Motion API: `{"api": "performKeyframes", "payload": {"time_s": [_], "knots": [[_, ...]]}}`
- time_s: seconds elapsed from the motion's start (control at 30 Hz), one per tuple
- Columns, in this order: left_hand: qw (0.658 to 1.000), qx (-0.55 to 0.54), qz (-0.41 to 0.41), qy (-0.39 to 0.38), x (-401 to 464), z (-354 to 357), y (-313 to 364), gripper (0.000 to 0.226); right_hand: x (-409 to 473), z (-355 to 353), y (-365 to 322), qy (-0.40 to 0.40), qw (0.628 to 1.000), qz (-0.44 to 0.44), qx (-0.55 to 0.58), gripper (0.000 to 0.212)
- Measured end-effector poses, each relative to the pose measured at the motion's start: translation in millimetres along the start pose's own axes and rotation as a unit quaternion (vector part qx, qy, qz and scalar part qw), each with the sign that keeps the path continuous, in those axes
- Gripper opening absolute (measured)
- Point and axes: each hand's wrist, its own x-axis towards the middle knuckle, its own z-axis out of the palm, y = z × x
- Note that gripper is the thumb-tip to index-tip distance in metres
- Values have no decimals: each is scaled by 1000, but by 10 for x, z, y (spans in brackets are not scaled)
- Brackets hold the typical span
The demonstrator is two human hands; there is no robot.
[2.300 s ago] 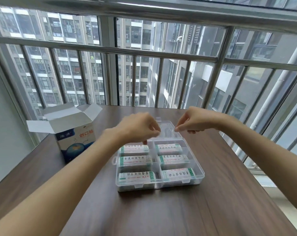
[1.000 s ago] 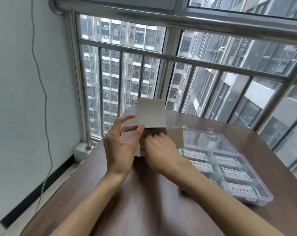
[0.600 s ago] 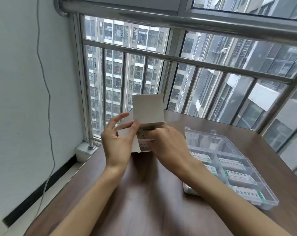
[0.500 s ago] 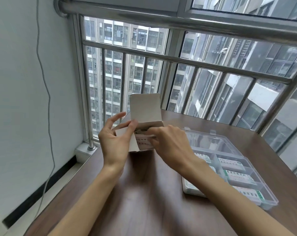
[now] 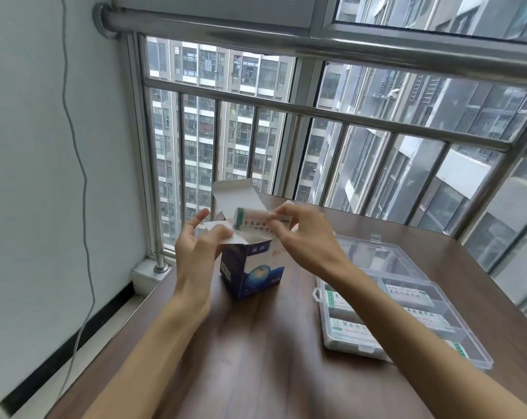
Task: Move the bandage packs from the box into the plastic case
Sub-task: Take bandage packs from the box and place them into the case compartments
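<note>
While well into the job, with the plastic case lying open on the wooden surface to the right, several compartments already carrying packs and the rear ones seemingly bare. Nearer the railing, standing upright with flaps spread, the blue box, its remaining contents hidden from this angle, so cannot tell how many packs are left. Smallest of all, just above the box mouth, one bandage pack pinched in the curled fingers of the right hand, not yet carried over, while the left hand, fingers loosely spread, steadies a flap
</note>
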Motion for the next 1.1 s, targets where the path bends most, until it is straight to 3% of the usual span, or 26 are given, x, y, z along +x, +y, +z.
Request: {"api": "performKeyframes", "payload": {"time_s": [0.17, 0.27, 0.37, 0.43, 0.57, 0.67, 0.77, 0.93, 1.03, 1.1], "knots": [[989, 136, 56, 32, -26, 36, -68, 54, 21, -54, -31, -12, 967, 132, 216, 19], [954, 246, 143, 93, -36, 7, -96, 58, 49, -113, -26, 16, 932, 186, 310, 17], [916, 253, 288, 116, -146, 57, 39, 33, 10, -207, -27, 1, 908, 217, 359, 8], [918, 235, 316, 44, -272, 157, 180, 19, -64, -310, -1, -20, 898, 218, 381, 8], [939, 253, 158, -169, -463, 490, 297, 14, -309, -601, 91, -108, 894, 186, 392, 22], [947, 190, 44, -256, -463, 683, 181, 10, -482, -818, 187, -119, 910, 171, 358, 26], [947, 185, 31, -260, -484, 856, -3, 9, -584, -963, 358, -72, 940, 190, 272, 20], [973, 121, 9, -195, -631, 1008, -271, 5, -674, -860, 514, 16, 965, 185, 187, 7], [976, 111, -28, -183, -656, 1011, -405, 7, -731, -767, 612, 75, 957, 180, 216, 5], [972, 115, -57, -198, -636, 981, -442, 10, -746, -758, 648, 82, 930, 219, 284, 8]]}}
